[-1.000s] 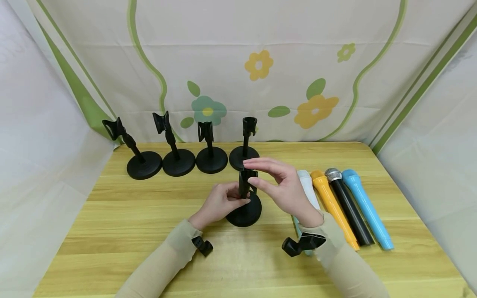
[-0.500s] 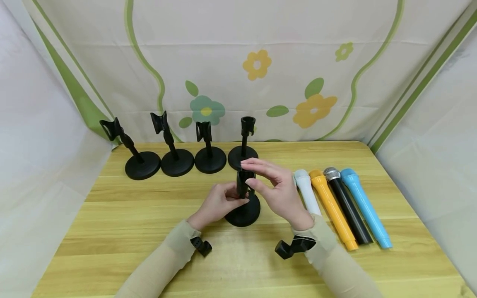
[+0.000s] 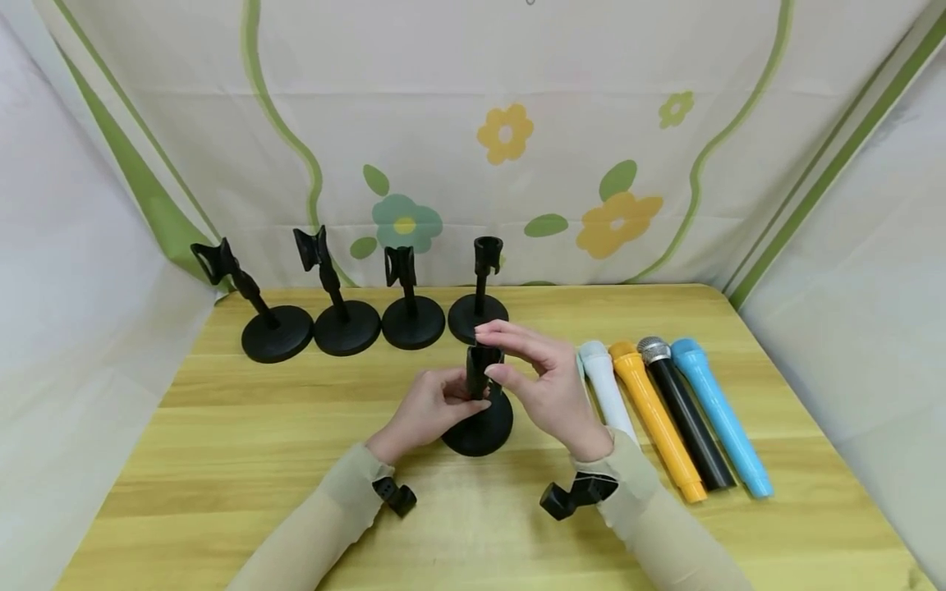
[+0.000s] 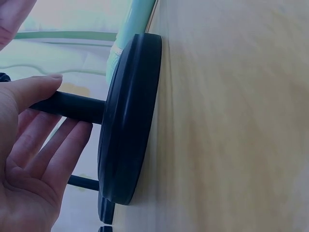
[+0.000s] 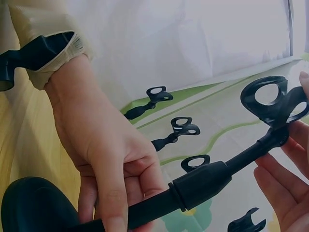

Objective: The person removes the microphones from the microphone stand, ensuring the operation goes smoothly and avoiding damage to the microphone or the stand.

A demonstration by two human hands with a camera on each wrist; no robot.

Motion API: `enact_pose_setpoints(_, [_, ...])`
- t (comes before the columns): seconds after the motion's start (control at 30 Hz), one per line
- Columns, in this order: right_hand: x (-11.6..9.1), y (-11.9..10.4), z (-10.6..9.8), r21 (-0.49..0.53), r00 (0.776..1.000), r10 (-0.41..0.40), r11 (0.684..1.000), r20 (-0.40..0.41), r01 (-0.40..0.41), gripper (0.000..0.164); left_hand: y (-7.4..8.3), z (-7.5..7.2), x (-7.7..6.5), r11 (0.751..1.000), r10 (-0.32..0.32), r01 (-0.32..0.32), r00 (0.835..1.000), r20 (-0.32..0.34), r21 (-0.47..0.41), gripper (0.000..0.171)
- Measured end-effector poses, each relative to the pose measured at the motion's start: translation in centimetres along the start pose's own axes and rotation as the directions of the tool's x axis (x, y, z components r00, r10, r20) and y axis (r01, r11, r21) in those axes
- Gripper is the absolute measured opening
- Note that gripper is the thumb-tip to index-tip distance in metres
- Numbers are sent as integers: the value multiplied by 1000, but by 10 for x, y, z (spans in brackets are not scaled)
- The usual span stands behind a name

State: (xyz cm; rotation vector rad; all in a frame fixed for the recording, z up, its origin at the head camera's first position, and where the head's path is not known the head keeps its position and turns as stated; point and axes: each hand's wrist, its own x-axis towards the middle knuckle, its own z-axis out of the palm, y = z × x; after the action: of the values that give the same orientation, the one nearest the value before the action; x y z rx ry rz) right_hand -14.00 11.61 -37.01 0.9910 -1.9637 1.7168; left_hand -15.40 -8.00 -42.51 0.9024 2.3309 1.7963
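A black desk microphone stand [image 3: 480, 433] is upright on the table, in front of the other stands. My left hand [image 3: 423, 410] grips its pole below the clip, with the thumb on one side and fingers on the other, as the left wrist view shows on the pole [image 4: 79, 107]. My right hand [image 3: 553, 392] is at the top, its thumb and fingers holding the clip [image 5: 273, 113]. In the right wrist view, the pole's thicker sleeve [image 5: 203, 186] sits between the two hands. Part of the clip is hidden behind the right fingers.
Several black stands line the table's back edge, including the leftmost stand [image 3: 277, 335] and the rightmost stand [image 3: 476, 310]. On the right lie white [image 3: 609, 386], orange [image 3: 658, 423], black [image 3: 689, 423] and blue [image 3: 726, 423] microphones. A pale green microphone [image 4: 136, 24] is partly hidden.
Both hands keep their hold on the stand. My right wrist has shifted slightly left, showing more of the white microphone. The whole head view has drifted a little.
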Motion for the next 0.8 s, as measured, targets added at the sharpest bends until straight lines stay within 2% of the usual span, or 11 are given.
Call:
enact_pose_setpoints(0.3, [-2, 4, 2, -20, 1000, -18, 1000, -3, 18, 42, -2, 1, -2, 1000, 0, 0, 1000, -6, 4, 25])
enact_pose_setpoints(0.43, [-5, -3, 5, -24, 1000, -21, 999, 12, 21, 45, -1, 0, -3, 999, 6, -6, 1000, -13, 35, 27])
enact_pose_setpoints(0.57, [-7, -11, 7, -31, 1000, -12, 999, 18, 13, 50, -1, 0, -3, 998, 12, -11, 1000, -16, 57, 25])
enact_pose_setpoints(0.8, [-8, -11, 5, -19, 999, 20, 1000, 38, -19, 46, -2, 1, -3, 999, 10, -9, 1000, -22, 37, 23])
